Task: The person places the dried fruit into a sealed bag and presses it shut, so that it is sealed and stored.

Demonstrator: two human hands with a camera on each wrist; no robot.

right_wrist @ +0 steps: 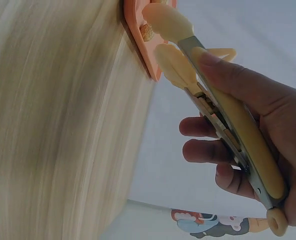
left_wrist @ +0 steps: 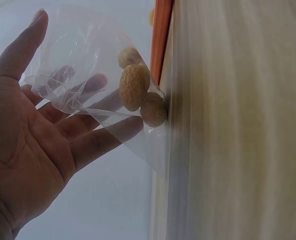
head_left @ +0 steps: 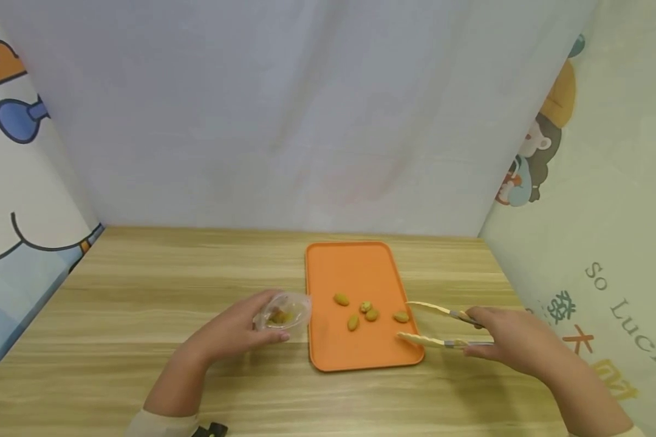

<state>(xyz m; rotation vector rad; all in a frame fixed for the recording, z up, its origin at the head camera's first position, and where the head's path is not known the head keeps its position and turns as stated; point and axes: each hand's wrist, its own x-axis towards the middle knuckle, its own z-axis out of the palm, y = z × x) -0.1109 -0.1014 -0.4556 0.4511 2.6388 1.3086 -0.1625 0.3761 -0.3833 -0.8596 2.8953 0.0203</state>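
Note:
My left hand (head_left: 240,328) holds a clear plastic container (head_left: 296,308) just left of the orange tray, thumb and fingers on opposite sides. In the left wrist view several brown nuts (left_wrist: 135,86) with rough surfaces lie in its lower part. My right hand (head_left: 516,340) grips metal tongs (head_left: 452,343) with cream tips. The tongs are spread, their tips at the right edge of the orange tray (head_left: 347,267). A nut (head_left: 401,317) lies on the tray between the two tips, with no contact visible. Several other nuts (head_left: 353,321) are scattered around the tray's middle.
A wood-grain table (head_left: 197,261) carries everything. Behind it hangs a pale cloth (head_left: 251,121). Printed sheets with cartoon figures and lettering stand at the left and the right (head_left: 607,243). A small black object (head_left: 210,430) shows near the left sleeve.

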